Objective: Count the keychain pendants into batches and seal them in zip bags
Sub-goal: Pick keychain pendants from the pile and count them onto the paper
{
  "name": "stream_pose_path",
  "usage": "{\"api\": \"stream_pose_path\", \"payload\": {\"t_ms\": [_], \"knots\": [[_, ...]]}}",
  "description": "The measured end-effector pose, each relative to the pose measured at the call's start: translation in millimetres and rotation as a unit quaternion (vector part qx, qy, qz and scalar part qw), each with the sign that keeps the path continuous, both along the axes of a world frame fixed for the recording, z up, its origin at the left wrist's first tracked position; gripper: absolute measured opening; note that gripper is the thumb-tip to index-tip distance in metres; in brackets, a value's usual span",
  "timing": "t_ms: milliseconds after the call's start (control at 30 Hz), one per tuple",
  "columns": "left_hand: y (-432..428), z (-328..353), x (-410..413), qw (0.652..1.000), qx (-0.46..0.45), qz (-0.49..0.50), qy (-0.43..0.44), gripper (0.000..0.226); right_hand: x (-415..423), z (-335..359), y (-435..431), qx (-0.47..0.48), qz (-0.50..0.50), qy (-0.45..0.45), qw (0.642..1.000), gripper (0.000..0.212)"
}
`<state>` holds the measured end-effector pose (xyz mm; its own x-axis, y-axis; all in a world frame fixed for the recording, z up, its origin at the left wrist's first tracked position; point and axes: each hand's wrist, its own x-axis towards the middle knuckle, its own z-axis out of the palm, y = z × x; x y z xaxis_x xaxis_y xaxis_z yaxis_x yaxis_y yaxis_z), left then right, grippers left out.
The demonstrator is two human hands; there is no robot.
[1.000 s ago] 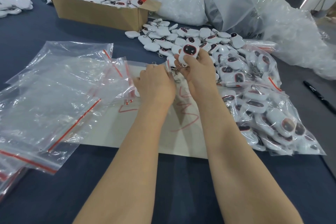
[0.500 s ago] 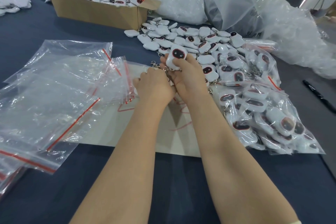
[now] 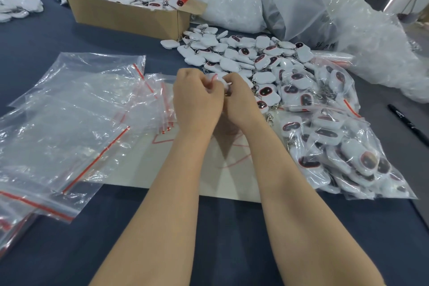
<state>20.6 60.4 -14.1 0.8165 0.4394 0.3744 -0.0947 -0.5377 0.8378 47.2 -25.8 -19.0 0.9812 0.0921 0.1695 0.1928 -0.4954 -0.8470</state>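
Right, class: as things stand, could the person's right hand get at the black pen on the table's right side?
Probably, but not straight away. The right hand is curled round pendants, and filled zip bags lie between it and the black pen; it would have to reach over them.
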Motion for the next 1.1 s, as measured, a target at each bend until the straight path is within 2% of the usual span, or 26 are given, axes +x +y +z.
{"api": "stream_pose_path", "payload": {"t_ms": [67, 133, 233, 333, 400, 433, 467, 533, 600, 667, 833, 933, 1000, 1100], "knots": [[-5.3, 0.3, -1.6, 1.000, 0.003, -0.021, -0.012, 0.016, -0.3, 2.9, -2.7, -0.068, 0.009, -0.041, 0.997, 0.028], [-8.1, 0.2, -2.7, 1.000, 0.009, -0.025, -0.005, 0.016, -0.6, 5.1, -2.2, -0.097, 0.012, -0.050, 0.994, 0.040], [-7.9, 1.1, -3.0, 1.000, 0.020, -0.011, 0.000, 0.015, -4.9, 6.4, -1.9, 0.038, 0.055, 0.026, 0.997, 0.040], [-4.0, 2.1, -2.6, 1.000, 0.003, -0.009, 0.003, 0.013, -10.0, 11.6, -3.7, 0.144, 0.126, 0.113, 0.975, 0.029], [-0.8, 1.6, -1.6, 1.000, -0.004, -0.009, 0.015, 0.011, -10.0, 18.0, -5.2, 0.166, 0.099, 0.124, 0.973, 0.028], [0.0, 0.6, -0.8, 1.000, 0.002, -0.012, 0.027, 0.010, -8.4, 20.5, -6.9, 0.127, 0.052, 0.096, 0.986, 0.028], [0.0, -0.8, -0.2, 0.999, 0.013, -0.023, 0.047, 0.009, -6.3, 22.4, -10.3, 0.050, -0.009, 0.056, 0.997, 0.026], [-2.2, -5.1, 0.4, 0.992, 0.051, -0.059, 0.104, 0.010, -1.3, 22.7, -21.1, -0.133, -0.130, 0.003, 0.983, 0.019], [-6.0, -10.1, 0.7, 0.982, 0.083, -0.087, 0.143, 0.012, 2.4, 21.9, -32.0, -0.259, -0.171, 0.047, 0.949, 0.026], [-8.8, -12.7, 1.0, 0.980, 0.094, -0.090, 0.149, 0.015, 4.0, 21.2, -36.4, -0.324, -0.155, 0.102, 0.928, 0.035], [-11.7, -12.4, -0.2, 0.984, 0.070, -0.083, 0.138, 0.021, 2.6, 18.9, -27.8, -0.352, -0.105, 0.044, 0.929, 0.035], [-11.8, -11.7, -0.8, 0.985, 0.054, -0.086, 0.138, 0.013, 3.1, 12.3, -26.9, -0.363, -0.103, 0.049, 0.925, 0.039], [-11.3, -10.8, -1.0, 0.985, 0.044, -0.086, 0.141, 0.020, 4.5, 9.9, -30.7, -0.319, -0.125, 0.040, 0.939, 0.033], [-11.4, -10.4, -1.2, 0.985, 0.036, -0.089, 0.145, 0.025, 4.6, 11.8, -32.1, -0.173, -0.171, -0.023, 0.970, 0.025]]}}
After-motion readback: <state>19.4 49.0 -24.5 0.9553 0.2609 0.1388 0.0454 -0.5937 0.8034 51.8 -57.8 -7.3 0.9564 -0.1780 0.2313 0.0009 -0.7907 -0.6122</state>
